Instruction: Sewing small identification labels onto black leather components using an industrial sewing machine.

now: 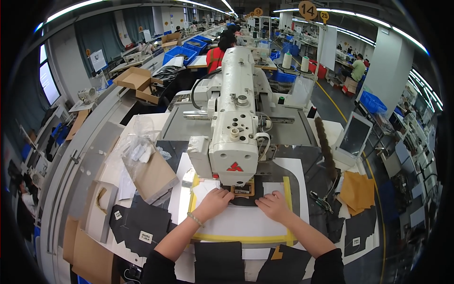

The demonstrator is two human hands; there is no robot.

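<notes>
Black fabric pieces (218,262) lie along the table's (250,270) near edge, before a white sheet (248,220) bordered with yellow tape (246,238). Over that sheet, the left hand (216,205) and right hand (274,206) lie palm-down, fingers bent, at either side of a dark piece (244,201) beneath the white sewing machine's head (233,156); whether they pinch it, I cannot tell. Blue bins (179,56) stand farther back.

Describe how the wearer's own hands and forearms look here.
The left hand and right hand are ungloved. A pale, beaded-looking bracelet circles the left wrist; none shows on the right. Plain black sleeves leave both forearms partly bare.
</notes>
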